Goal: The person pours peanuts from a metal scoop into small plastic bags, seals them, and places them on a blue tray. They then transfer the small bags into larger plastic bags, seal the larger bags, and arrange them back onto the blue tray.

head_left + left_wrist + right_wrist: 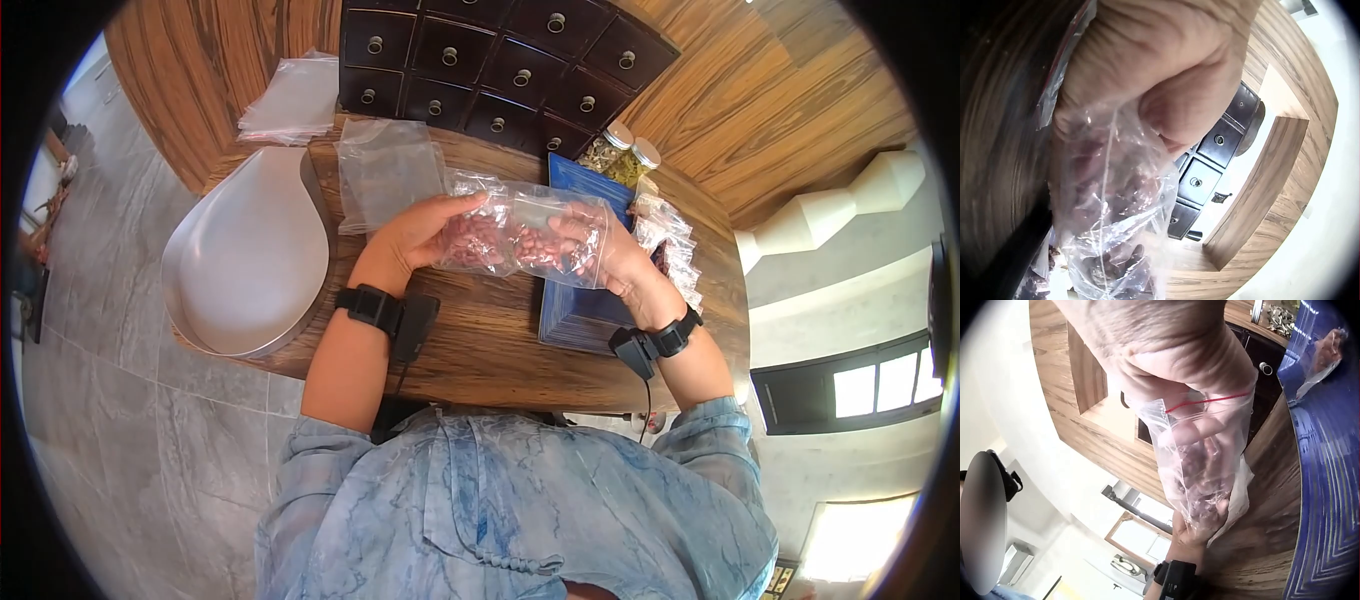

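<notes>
Clear plastic with pinkish-red pieces (535, 245) stretches between both hands over the wooden table; whether it is one bag or two overlapping, I cannot tell. At its left end the left hand (425, 228) grips it, thumb on top. The right hand (625, 262) holds the other end, with its fingers showing through the plastic. In the right wrist view a red zip line crosses the right hand (1166, 350), and curled fingers show beyond it among the pieces (1200, 462). Crinkled plastic (1110, 187) hangs from the left hand (1166, 62) in the left wrist view.
A drop-shaped metal tray (245, 260) stands left. Flat empty bags (385, 170) lie behind the left hand, more bags (290, 100) farther back. Blue trays (575, 315) lie under the right arm; filled packets (675, 245) and lidded jars (640, 158) stand beyond. A dark drawer cabinet (480, 65) stands behind.
</notes>
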Demonstrator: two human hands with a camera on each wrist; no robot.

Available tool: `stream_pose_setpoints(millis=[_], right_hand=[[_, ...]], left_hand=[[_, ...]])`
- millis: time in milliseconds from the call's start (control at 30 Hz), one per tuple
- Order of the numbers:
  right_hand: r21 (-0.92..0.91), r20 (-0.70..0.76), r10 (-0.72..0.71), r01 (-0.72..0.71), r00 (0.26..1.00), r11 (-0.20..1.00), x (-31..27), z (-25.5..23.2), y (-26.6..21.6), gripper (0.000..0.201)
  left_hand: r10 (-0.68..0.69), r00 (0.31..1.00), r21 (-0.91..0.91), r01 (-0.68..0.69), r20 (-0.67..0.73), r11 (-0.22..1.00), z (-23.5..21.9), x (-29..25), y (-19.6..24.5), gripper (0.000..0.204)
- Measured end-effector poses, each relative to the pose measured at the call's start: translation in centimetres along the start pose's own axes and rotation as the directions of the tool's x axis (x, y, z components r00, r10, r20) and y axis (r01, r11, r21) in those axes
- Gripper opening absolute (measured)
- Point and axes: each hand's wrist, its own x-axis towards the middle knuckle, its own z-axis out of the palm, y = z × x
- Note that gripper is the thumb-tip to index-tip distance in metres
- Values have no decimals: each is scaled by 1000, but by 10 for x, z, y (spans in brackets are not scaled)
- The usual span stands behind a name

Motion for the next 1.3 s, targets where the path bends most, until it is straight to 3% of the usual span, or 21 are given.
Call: stream_pose_setpoints(millis=[533, 633, 733, 1133, 1300], right_hand=[[41, 116, 12, -17, 993, 999, 3, -5, 6, 79], [70, 79, 1, -6, 997, 998, 8, -4, 14, 58], [27, 99, 8, -11, 995, 1000, 3, -3, 8, 79], [52, 101, 63, -68, 993, 996, 3, 2, 5, 73], [15, 86, 6, -7, 996, 1000, -1, 2, 5, 67]], left_hand=[[26, 1000, 41, -26, 3, 999, -1, 1, -1, 37], [40, 999, 29, -39, -17, 999, 0, 0, -2, 38], [46, 998, 47, -44, -44, 998, 2, -2, 0, 39], [46, 999, 108, -46, 5, 993, -10, 3, -1, 42], [41, 999, 114, -38, -29, 993, -10, 3, -1, 45]])
